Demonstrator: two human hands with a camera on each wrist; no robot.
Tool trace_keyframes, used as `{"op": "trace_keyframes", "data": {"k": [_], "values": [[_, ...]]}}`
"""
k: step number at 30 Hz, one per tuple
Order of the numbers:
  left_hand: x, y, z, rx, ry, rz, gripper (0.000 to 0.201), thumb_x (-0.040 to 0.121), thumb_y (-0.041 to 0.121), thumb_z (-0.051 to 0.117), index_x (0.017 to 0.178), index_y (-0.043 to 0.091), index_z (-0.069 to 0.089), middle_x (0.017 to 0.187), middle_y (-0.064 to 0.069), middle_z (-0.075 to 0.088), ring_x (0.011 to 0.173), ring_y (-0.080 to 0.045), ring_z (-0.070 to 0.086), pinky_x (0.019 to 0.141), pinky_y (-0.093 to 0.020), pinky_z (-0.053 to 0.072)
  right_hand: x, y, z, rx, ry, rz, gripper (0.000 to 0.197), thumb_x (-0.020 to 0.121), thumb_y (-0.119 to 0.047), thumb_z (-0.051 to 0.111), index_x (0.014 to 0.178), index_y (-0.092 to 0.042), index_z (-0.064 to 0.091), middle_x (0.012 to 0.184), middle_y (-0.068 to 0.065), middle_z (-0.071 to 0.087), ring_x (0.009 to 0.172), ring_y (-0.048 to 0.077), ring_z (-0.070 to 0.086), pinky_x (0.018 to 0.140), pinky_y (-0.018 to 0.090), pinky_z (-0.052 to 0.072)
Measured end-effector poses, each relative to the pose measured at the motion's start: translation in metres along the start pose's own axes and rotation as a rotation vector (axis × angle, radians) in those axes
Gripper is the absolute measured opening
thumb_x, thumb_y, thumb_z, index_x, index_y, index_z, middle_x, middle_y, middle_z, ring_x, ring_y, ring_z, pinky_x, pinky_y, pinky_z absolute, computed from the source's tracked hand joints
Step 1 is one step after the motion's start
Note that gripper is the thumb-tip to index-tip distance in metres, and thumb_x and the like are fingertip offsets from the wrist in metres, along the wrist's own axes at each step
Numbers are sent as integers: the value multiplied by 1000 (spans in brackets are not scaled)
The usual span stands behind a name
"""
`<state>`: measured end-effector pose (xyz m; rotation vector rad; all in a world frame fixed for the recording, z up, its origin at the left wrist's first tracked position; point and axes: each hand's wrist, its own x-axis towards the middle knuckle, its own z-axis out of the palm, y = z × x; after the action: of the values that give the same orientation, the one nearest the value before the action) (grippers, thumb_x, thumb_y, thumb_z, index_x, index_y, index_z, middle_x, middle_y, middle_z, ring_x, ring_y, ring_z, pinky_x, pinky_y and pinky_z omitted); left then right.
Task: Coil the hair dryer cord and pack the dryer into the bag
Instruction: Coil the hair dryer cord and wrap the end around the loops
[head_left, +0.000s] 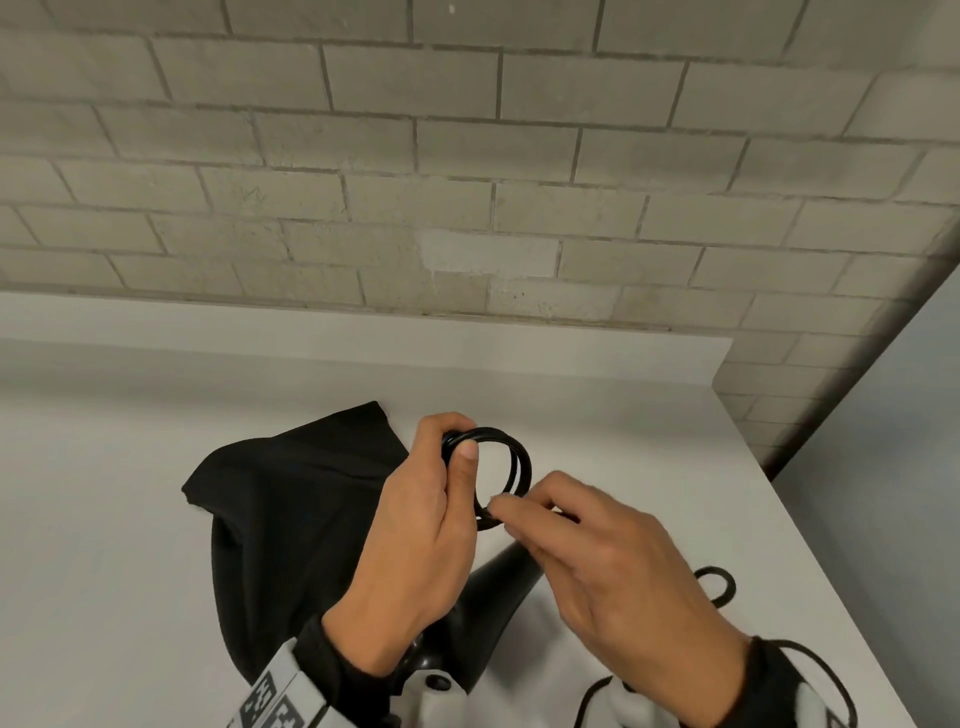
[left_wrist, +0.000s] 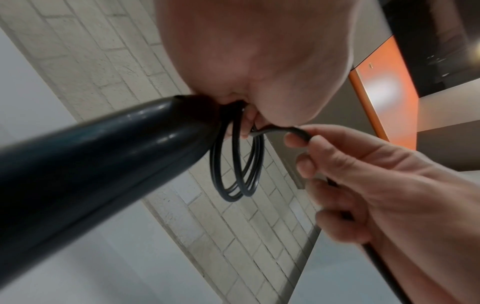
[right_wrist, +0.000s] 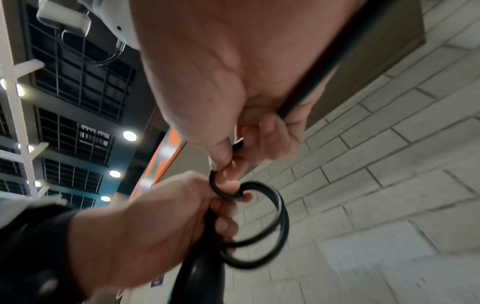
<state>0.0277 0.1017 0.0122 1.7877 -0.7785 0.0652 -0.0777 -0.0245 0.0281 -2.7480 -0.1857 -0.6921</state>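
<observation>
Left hand (head_left: 415, 535): it is closing its grip around the end of the dryer handle and the gathered cord loops together, thumb pressing on top of the loops.
Right hand (head_left: 613, 561): it is pinching the free run of cord between thumb and fingers, a narrow grip, just right of the loops.
Cord (head_left: 511, 467): it is making a few round loops above the tabletop (head_left: 104, 519); it looks stiff and springy, so the loops probably want to open if the thumb is lifting.
Hair dryer (left_wrist: 85, 164): black, smooth, maybe slippery; its handle seems the best place for holding.
Bag (head_left: 291, 499): black soft cloth, lying on the tabletop left of the hands; its opening probably needs holding wide.
Loose cord: one curl is lying near the right edge.
</observation>
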Motion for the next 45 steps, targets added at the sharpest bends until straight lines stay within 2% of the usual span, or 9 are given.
{"op": "trace_keyframes", "data": {"k": [5, 10, 16, 18, 21, 29, 35, 39, 45], "values": [[0, -1, -2, -8, -16, 27, 21, 103, 38, 34, 104, 26, 50, 59, 10, 51, 48, -4, 43, 49, -15, 35, 18, 4, -14, 259, -17, 16, 18, 99, -29, 47, 110, -34, 59, 88, -14, 53, 76, 8, 54, 64, 27, 49], [-4, 0, -7, -131, -96, 122, 59, 96, 66, 18, 100, 18, 52, 72, -10, 57, 64, -25, 53, 62, -41, 43, 28, 2, -17, 395, 1, 56, 18, 97, -25, 54, 106, -31, 68, 85, -14, 57, 77, 9, 56, 66, 15, 42], [-7, 3, -5, 41, -167, 189, 58, 86, 76, 33, 107, 24, 49, 79, 22, 53, 70, -1, 53, 64, -9, 38, 40, 8, -26, 466, 60, 137, 16, 95, -24, 56, 99, -29, 71, 82, -12, 61, 76, 10, 58, 67, 10, 40], [-7, 1, -4, 100, -183, 148, 41, 89, 65, 45, 110, 30, 46, 88, 20, 57, 83, -1, 58, 72, -15, 45, 43, 10, -28, 491, 66, 166, 16, 95, -23, 57, 97, -28, 72, 82, -11, 62, 79, 11, 59, 69, 11, 41], [-8, 2, -5, 122, -187, 136, 21, 97, 49, 45, 109, 32, 45, 75, 19, 51, 71, 3, 53, 62, -12, 38, 47, 11, -26, 495, 61, 192, 15, 94, -24, 58, 96, -28, 73, 83, -10, 65, 83, 12, 61, 71, 14, 44], [-12, -1, -5, 167, -206, 185, 30, 100, 54, 24, 106, 33, 44, 79, 20, 46, 73, -6, 48, 64, -15, 37, 50, 18, -12, 548, 66, 269, 14, 93, -24, 59, 92, -27, 73, 83, -11, 69, 81, 9, 62, 70, 13, 45], [-14, -4, -3, 146, -204, 192, 27, 100, 54, 23, 109, 38, 43, 81, 24, 47, 73, -3, 49, 64, -12, 37, 48, 24, -7, 728, -15, 362, 13, 94, -23, 60, 93, -28, 72, 80, 2, 71, 76, 30, 66, 77, 39, 56], [-16, -5, -2, 95, -183, 180, 31, 99, 57, 23, 115, 40, 43, 84, 20, 51, 76, -5, 51, 66, -13, 38, 46, 28, -6, 977, -31, 477, 5, 90, -15, 65, 94, -16, 68, 83, 23, 69, 66, 23, 63, 61, 20, 49], [-17, -7, -1, 49, -143, 127, 32, 97, 60, 22, 113, 41, 42, 90, 16, 57, 86, -6, 56, 71, -14, 41, 36, 38, -1, 1001, -77, 437, 13, 93, -17, 60, 94, -16, 73, 77, -1, 72, 62, 8, 56, 54, 19, 40]]}}
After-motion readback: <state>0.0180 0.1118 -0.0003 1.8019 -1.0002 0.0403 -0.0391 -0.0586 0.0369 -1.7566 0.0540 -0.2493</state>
